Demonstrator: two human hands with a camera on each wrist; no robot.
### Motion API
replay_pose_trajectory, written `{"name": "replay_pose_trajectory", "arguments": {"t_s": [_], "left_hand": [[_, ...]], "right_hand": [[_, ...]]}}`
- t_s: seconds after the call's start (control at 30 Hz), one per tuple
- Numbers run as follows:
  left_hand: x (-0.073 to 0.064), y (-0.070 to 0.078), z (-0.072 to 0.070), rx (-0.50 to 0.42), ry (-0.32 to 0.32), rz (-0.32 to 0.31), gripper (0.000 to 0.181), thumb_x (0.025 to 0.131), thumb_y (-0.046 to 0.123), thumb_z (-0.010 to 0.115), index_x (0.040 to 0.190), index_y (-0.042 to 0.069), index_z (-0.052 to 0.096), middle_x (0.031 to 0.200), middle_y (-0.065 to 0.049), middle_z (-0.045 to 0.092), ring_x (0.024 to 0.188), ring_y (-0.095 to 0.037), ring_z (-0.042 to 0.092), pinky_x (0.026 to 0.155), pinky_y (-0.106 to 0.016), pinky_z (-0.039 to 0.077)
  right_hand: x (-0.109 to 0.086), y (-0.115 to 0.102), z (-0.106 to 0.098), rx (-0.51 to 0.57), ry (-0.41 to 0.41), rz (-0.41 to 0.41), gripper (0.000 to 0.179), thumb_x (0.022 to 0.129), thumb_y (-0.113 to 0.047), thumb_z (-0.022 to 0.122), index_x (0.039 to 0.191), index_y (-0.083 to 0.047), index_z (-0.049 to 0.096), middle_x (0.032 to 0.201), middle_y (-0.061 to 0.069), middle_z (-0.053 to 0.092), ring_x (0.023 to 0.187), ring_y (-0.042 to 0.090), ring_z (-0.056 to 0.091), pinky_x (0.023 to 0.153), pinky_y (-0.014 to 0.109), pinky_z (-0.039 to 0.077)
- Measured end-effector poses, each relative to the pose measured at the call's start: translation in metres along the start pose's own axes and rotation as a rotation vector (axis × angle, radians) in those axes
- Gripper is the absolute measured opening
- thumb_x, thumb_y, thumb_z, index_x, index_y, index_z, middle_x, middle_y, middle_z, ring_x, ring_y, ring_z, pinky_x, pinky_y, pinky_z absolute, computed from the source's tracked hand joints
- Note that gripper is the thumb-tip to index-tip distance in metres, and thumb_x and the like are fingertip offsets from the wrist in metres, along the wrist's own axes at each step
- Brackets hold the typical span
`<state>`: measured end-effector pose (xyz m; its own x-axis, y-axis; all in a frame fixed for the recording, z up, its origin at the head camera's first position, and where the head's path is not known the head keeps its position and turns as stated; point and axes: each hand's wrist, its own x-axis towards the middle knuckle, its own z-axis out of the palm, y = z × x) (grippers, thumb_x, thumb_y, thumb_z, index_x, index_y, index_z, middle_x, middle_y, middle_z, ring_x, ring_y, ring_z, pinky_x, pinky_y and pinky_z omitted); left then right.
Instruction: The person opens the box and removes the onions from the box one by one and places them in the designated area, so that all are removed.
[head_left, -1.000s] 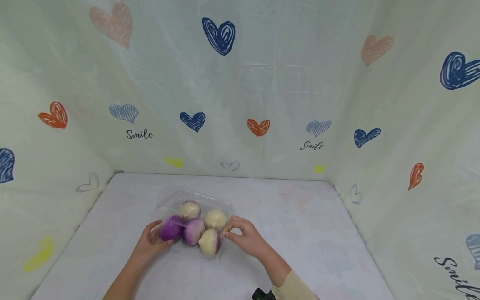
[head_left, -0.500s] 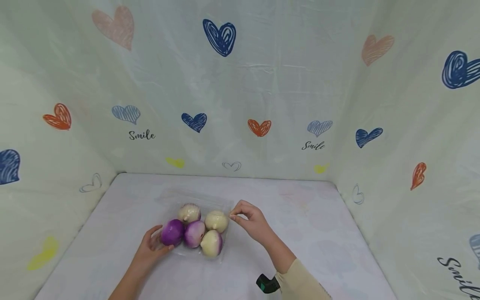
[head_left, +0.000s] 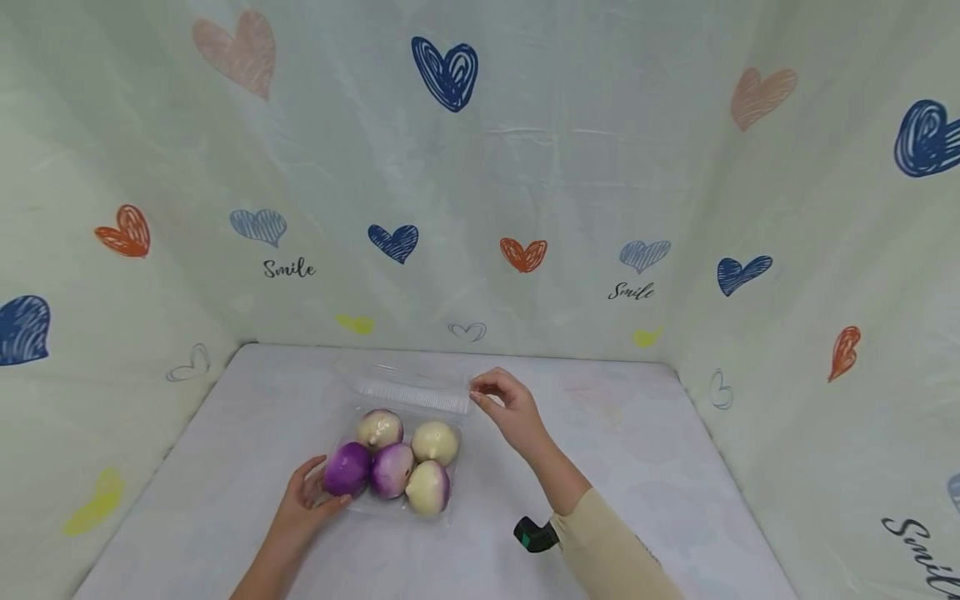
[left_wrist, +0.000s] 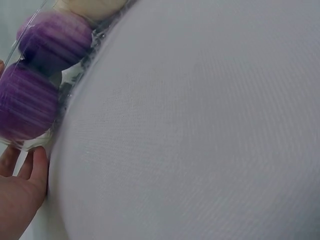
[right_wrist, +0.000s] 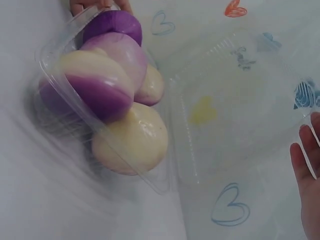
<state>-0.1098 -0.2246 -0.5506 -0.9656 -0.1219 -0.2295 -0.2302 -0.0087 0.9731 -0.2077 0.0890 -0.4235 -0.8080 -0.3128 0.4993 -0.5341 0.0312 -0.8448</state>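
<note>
A clear plastic clamshell box [head_left: 397, 511] lies on the table, its hinged lid [head_left: 412, 398] tilted up and back. Inside are several round purple-and-cream vegetables [head_left: 392, 470] that look like onions or turnips. My left hand [head_left: 296, 508] holds the box's left end, thumb at the front corner and fingers behind, beside the deep purple vegetable [head_left: 348, 469]. In the left wrist view those fingers [left_wrist: 39, 167] touch the box's end wall. At the lid's right edge, my right hand [head_left: 513, 408] pinches with thumb and forefinger. The right wrist view shows the raised lid [right_wrist: 230, 125] beside the filled base.
A white cloth covers the table [head_left: 600, 467]. Pale curtains [head_left: 555, 192] printed with hearts hang behind it and along both sides. A black device [head_left: 534, 535] sits at my right wrist, by the beige sleeve [head_left: 611, 550].
My right hand has moved up and away with the lid's edge, swinging the lid back off the vegetables. The left hand has stayed at the box's left end.
</note>
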Motion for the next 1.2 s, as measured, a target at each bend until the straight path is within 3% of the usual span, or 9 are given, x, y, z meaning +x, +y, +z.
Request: {"name": "replay_pose_trajectory", "arguments": {"t_s": [0.07,0.17,0.27,0.33,0.5,0.67,0.83,1.0,1.2], "left_hand": [[0.0,-0.001,0.001,-0.022,0.001,-0.009,0.095,0.081,-0.004,0.074,0.151,0.001,0.01,0.154,-0.032,0.018,0.142,-0.045,0.016,0.108,-0.035,0.035],[-0.002,-0.003,0.002,-0.024,0.011,-0.001,0.093,0.081,-0.003,0.073,0.151,0.002,0.011,0.153,-0.032,0.019,0.136,-0.029,0.035,0.108,-0.038,0.034],[-0.005,-0.006,0.003,-0.036,0.012,0.027,0.089,0.082,-0.002,0.073,0.149,0.004,0.015,0.152,-0.033,0.021,0.113,0.0,0.047,0.091,-0.016,0.041],[-0.007,-0.008,0.002,-0.065,0.009,0.04,0.085,0.082,-0.003,0.072,0.148,0.007,0.018,0.151,-0.035,0.021,0.1,0.009,0.046,0.082,-0.012,0.041],[-0.009,-0.01,0.003,-0.119,0.013,0.057,0.081,0.078,-0.01,0.069,0.142,0.016,0.027,0.149,-0.037,0.021,0.094,0.0,0.054,0.081,-0.016,0.045],[-0.01,-0.011,0.004,-0.125,0.009,0.048,0.081,0.078,-0.01,0.069,0.139,0.024,0.029,0.149,-0.036,0.02,0.085,-0.006,0.056,0.079,-0.017,0.046],[-0.008,-0.013,0.005,-0.092,0.029,0.039,0.082,0.079,-0.008,0.071,0.143,0.018,0.027,0.148,-0.033,0.026,0.084,-0.009,0.056,0.077,-0.019,0.047],[-0.007,-0.012,0.005,-0.055,0.034,-0.008,0.089,0.08,-0.003,0.074,0.149,0.013,0.019,0.151,-0.031,0.025,0.096,-0.007,0.048,0.08,-0.017,0.042],[-0.009,-0.011,0.007,-0.035,0.046,0.006,0.091,0.08,-0.002,0.075,0.149,0.008,0.018,0.15,-0.034,0.027,0.097,-0.01,0.048,0.08,-0.019,0.043]], "right_hand": [[0.004,0.002,-0.001,-0.008,0.02,0.017,0.019,0.088,0.011,0.063,0.106,0.016,0.061,0.098,0.023,0.061,0.094,0.026,0.06,0.091,0.03,0.05],[0.009,0.005,-0.003,-0.014,0.049,0.048,0.027,0.088,0.01,0.064,0.113,0.016,0.058,0.103,0.028,0.06,0.097,0.032,0.06,0.092,0.037,0.049],[0.014,0.009,-0.004,-0.004,0.074,0.074,0.037,0.088,0.009,0.065,0.122,0.015,0.054,0.11,0.03,0.058,0.103,0.043,0.057,0.096,0.044,0.047],[0.018,0.011,-0.005,0.004,0.084,0.085,0.043,0.087,0.009,0.065,0.127,0.015,0.05,0.114,0.032,0.056,0.107,0.046,0.055,0.097,0.049,0.045],[0.026,0.016,-0.006,0.001,0.097,0.097,0.053,0.086,0.01,0.067,0.134,0.015,0.044,0.122,0.034,0.052,0.112,0.048,0.052,0.099,0.056,0.041],[0.032,0.021,-0.007,-0.033,0.098,0.106,0.057,0.085,0.009,0.069,0.135,0.017,0.041,0.129,0.033,0.051,0.116,0.048,0.05,0.101,0.055,0.04],[0.039,0.027,-0.009,-0.09,0.082,0.141,0.06,0.086,0.005,0.07,0.137,0.014,0.041,0.135,0.029,0.049,0.12,0.046,0.049,0.102,0.052,0.04],[0.046,0.037,-0.01,-0.114,0.063,0.21,0.064,0.085,0.002,0.072,0.14,0.01,0.04,0.14,0.027,0.045,0.124,0.043,0.048,0.103,0.05,0.039],[0.054,0.078,-0.011,-0.078,0.076,0.259,0.071,0.084,0.0,0.074,0.144,0.007,0.036,0.146,0.027,0.039,0.13,0.039,0.044,0.107,0.046,0.036]]}}
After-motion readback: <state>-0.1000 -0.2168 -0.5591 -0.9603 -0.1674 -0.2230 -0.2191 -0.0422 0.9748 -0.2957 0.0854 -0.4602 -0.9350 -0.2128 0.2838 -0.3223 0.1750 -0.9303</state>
